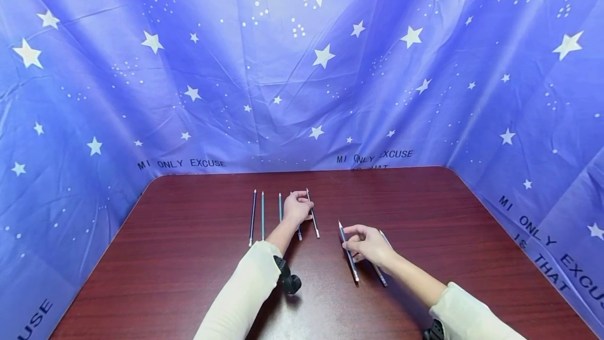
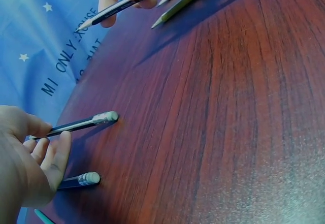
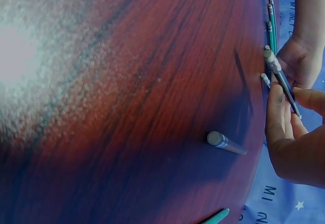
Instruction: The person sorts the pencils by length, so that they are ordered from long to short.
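Toward the far edge of the dark red wood-grain surface (image 1: 155, 277), pinched between thumb and fingers of the left hand (image 1: 297, 208): an eraser-tipped dark pencil (image 1: 315, 224). Nearer to the right edge and less far, grasped by thumb and curled fingers of the right hand (image 1: 371, 248), point toward the far edge: a second dark pencil (image 1: 351, 262). Visible only from the left wrist: lettering on the barrel of this one (too small for sure reading), and also an olive-green pencil (image 2: 185, 3) just beside the right fingers, cut off at the top of that view. In the head view, largely covered by the right hand, a slim pencil (image 1: 379, 275); cannot tell if the same as the olive-green one. From the right wrist, a green end (image 3: 218, 217), cut off below, of unclear owner.

Toward the left edge, apart from each other: a navy pencil (image 1: 252, 218) and a teal pencil (image 1: 262, 216). Then another teal pencil (image 1: 280, 204), lower part hidden behind the left forearm, and a partly covered pencil (image 1: 299, 234) under the left hand, with white eraser clearer from the left wrist.
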The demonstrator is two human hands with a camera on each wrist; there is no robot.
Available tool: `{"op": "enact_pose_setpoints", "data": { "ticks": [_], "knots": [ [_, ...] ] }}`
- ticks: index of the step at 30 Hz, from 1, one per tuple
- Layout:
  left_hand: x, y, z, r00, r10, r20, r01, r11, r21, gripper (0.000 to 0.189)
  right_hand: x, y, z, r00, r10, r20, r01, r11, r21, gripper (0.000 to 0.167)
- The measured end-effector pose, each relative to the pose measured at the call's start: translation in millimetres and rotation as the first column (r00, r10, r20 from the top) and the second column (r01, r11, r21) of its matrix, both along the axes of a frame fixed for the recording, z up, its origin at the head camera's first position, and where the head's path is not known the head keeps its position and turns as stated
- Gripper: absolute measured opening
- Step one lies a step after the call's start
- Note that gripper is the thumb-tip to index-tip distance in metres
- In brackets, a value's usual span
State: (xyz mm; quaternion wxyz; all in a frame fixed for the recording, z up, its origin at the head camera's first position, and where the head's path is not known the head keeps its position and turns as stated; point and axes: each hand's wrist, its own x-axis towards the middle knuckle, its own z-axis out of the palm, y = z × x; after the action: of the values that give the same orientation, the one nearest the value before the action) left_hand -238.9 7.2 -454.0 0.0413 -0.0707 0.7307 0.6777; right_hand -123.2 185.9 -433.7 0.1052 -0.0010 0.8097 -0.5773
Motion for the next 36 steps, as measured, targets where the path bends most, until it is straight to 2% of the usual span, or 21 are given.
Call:
{"op": "enact_pose_setpoints", "data": {
  "ticks": [11,21,26,32,36],
  "knots": [
    [-3.5,7.7,-0.3,1.0,-0.017,-0.017,0.015,0.996,-0.092,0.038,1.4,1.4,-1.2,1.0,-0.008,0.001,0.008,1.0,-0.003,0.042],
    [-4.6,13.0,-3.3,1.0,-0.011,0.024,0.014,0.987,-0.157,0.036,0.5,3.0,-3.3,1.0,-0.008,-0.004,0.008,1.0,-0.008,0.042],
    [-3.7,14.8,-3.0,1.0,-0.021,0.021,0.025,0.982,-0.187,0.037,-0.6,3.4,-2.1,1.0,-0.01,0.005,0.01,1.0,-0.024,0.042],
    [-2.7,15.8,-0.8,1.0,-0.024,0.011,0.026,0.962,-0.27,0.037,-1.4,2.6,-2.1,1.0,-0.011,0.01,0.011,0.999,-0.034,0.041],
    [-3.8,16.9,-2.2,0.999,-0.033,0.006,0.033,0.932,-0.36,0.036,-0.9,3.0,-1.5,1.0,-0.005,0.001,0.005,0.999,-0.035,0.042]
  ]
}}
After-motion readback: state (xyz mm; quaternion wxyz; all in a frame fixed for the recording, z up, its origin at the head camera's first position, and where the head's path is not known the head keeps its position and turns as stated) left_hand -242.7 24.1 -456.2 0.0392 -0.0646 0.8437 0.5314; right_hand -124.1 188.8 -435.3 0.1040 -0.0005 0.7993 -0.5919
